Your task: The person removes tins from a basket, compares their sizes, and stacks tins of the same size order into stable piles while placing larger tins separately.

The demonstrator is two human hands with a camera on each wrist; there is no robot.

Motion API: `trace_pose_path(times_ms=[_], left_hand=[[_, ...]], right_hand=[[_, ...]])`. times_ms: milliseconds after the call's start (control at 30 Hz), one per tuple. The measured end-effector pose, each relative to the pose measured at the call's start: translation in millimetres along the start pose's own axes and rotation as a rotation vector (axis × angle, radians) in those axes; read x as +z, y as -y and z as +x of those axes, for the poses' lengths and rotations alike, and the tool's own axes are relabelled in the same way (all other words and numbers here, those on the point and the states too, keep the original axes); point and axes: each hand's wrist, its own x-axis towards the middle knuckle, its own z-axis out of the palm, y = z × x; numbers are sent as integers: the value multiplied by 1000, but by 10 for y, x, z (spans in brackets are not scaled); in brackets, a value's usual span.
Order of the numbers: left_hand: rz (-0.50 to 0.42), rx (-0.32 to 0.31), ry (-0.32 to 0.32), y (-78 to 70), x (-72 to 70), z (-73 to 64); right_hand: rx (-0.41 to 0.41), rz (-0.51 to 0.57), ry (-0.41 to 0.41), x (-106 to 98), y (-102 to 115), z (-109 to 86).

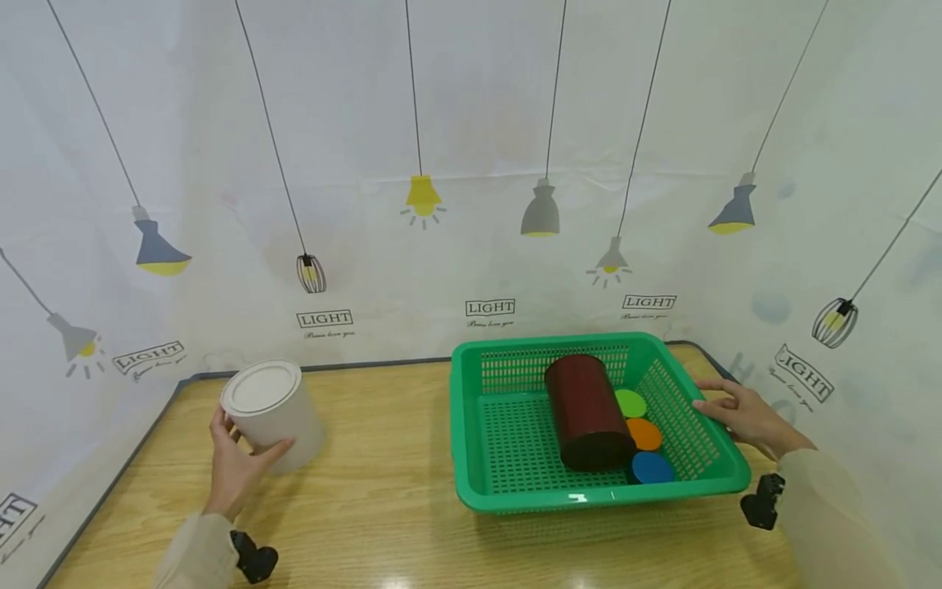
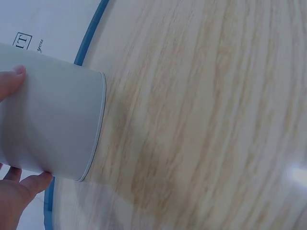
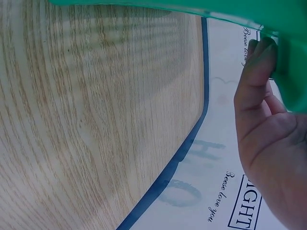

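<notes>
Beige sleeves (image 1: 195,552) come nearest, at the lower edge, each with a black device (image 1: 253,558) at the wrist; with my left hand (image 1: 239,470) I hold a white canister (image 1: 274,421) on the left side, thumb and fingers spread wide round its wall, its top facing up; whether its base touches the wooden table (image 1: 383,458) I cannot tell; my right hand (image 1: 751,417) grips the right rim of a green basket (image 1: 530,501), fingers bent close against the edge; inside the basket a dark red cylinder (image 1: 589,409) lies on its side, and between it and the right wall run a light green disc (image 1: 631,402), an orange disc (image 1: 645,434) and a blue disc (image 1: 653,468); beyond stands a white backdrop (image 1: 478,98) printed with lamps.
</notes>
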Motion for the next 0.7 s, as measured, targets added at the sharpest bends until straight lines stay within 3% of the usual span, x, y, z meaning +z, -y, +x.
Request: trace_pose_path(times_ms=[200, 267, 433, 567, 700], left_hand=[[9, 17, 15, -9, -11, 15], [31, 49, 1, 106, -16, 55], [107, 6, 33, 75, -134, 71], [168, -95, 100, -197, -273, 18], [144, -111, 134, -461, -377, -64]], right_hand=[[-12, -3, -2, -5, -23, 3], [-11, 3, 1, -4, -25, 3], [4, 9, -1, 3, 0, 0], [3, 3, -4, 5, 21, -6], [1, 3, -5, 0, 24, -15]])
